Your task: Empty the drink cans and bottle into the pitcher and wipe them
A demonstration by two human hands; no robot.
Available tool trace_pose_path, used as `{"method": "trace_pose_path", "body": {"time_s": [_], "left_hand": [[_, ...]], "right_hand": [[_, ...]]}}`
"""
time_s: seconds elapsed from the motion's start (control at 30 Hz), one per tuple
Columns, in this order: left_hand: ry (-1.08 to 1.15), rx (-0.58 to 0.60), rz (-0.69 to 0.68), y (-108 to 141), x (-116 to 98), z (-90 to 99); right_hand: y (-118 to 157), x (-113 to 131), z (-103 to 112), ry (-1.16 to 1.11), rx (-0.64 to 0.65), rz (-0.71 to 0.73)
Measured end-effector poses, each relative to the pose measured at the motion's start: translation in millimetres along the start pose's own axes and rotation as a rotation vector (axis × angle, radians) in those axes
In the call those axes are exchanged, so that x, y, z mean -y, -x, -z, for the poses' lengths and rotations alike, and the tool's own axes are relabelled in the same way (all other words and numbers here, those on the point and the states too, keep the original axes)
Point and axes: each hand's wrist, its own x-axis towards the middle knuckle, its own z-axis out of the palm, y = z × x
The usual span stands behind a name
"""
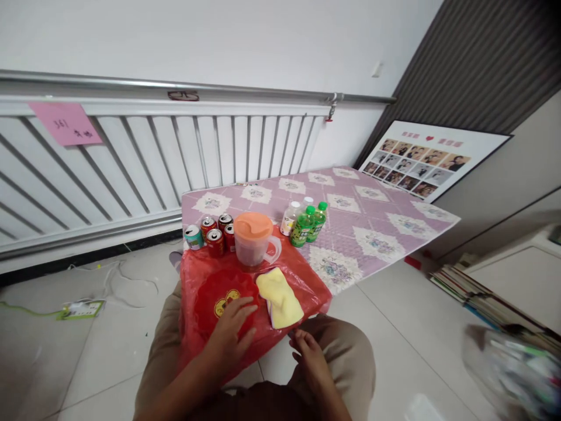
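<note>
My left hand (230, 333) is over the near right part of a red scalloped tray (204, 298), its fingers apart and nothing held in them. Low at the table's near edge, beside my knee, my right hand (307, 348) has its fingers curled; a small dark thing shows at the fingertips, too small to name. A folded yellow cloth (283, 298) lies between the hands on red plastic sheeting (309, 280). Behind the tray and cloth stands a clear pitcher (249, 251) with an orange lid, its handle to the right.
Several opened cans (214, 242) stand left of the pitcher. Several bottles (302, 228), some green-capped, stand to its right on the flowered tablecloth (377, 242). Behind are a white radiator (228, 146) and a photo board (421, 158). Cables (114, 280) lie on the left floor.
</note>
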Motion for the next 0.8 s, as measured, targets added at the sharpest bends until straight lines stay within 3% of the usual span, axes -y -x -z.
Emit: {"method": "trace_pose_path", "body": {"time_s": [0.17, 0.3, 0.43, 0.53, 0.6, 0.67, 0.8], "left_hand": [[-0.145, -0.257, 0.139, 28, 54, 34.6], [-0.222, -0.36, 0.295, 40, 88, 48.8], [-0.143, -0.344, 0.401, 39, 103, 46.7], [-0.052, -0.342, 0.448, 37, 106, 39.1], [-0.017, -0.327, 0.472, 36, 106, 35.1], [-0.004, -0.308, 0.488, 36, 105, 33.0], [-0.003, -0.296, 0.523, 37, 105, 32.5]], "right_hand": [[31, 24, -6, 0.1, 0.14, 0.098], [27, 71, -9, 0.344, -0.038, 0.435], [4, 106, -29, 0.723, -0.168, 0.753], [-10, 108, -49, 1.068, -0.206, 0.704], [-17, 99, -57, 1.174, -0.197, 0.635], [-24, 88, -56, 1.145, -0.157, 0.655], [-40, 76, -36, 0.851, -0.064, 0.781]]}}
